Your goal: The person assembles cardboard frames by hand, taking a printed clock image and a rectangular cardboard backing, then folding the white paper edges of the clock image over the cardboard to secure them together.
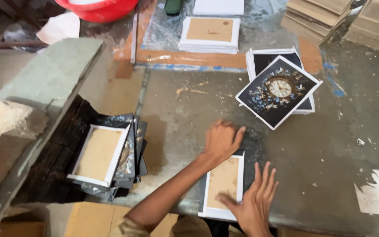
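In the head view, a white-edged board with a brown cardboard back lies face down at the near edge of the grey desk. The left hand rests fingers curled, knuckles up, at the board's far end, pressing on it rather than gripping. The right hand lies open, fingers spread flat, on the board's near right corner.

To the left, a pile of like boards sits near the desk's left edge, the top one showing its brown back, dark printed edges fanning out beneath. To the far right, a stack of dark prints lies skewed, the top sheet showing a round clock face among pale flowers on a dark ground. Farther off, a neat stack of white boards shows a brown back. Plain brown boards are stacked at the far right corner. A red tub stands at the far left.
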